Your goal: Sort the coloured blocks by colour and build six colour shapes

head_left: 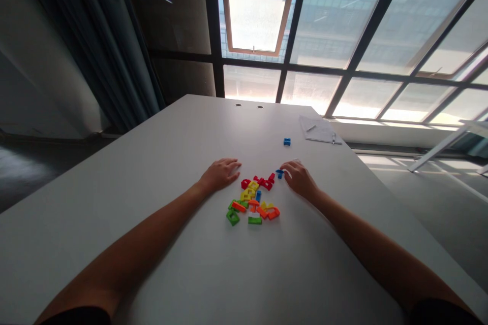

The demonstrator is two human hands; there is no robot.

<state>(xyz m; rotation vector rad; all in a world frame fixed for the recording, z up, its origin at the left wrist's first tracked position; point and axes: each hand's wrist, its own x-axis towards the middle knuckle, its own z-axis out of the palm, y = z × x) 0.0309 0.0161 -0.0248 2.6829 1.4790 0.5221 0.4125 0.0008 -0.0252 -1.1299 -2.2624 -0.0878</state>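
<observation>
My left hand (221, 173) lies flat on the white table (206, 259), fingers stretched out, just left of the toy pieces and holding nothing. With its fingertips, my right hand (300, 179) pinches a small blue toy block (279, 173) at the right of the pile. Between the hands is a loose cluster: red blocks (268, 184) at the back, yellow blocks (248, 194) and another blue block (258, 196) in the middle, orange blocks (273, 213) and green blocks (233, 217) in front. Farther back, a separate blue block (287, 141) stands alone.
Sheets of paper (320, 131) with pens on them lie near the table's far right edge. Two round holes (260, 107) show at the far end. Behind the table are tall windows (324, 15), a dark curtain (91, 35) on the left and a white frame (438, 147) on the right.
</observation>
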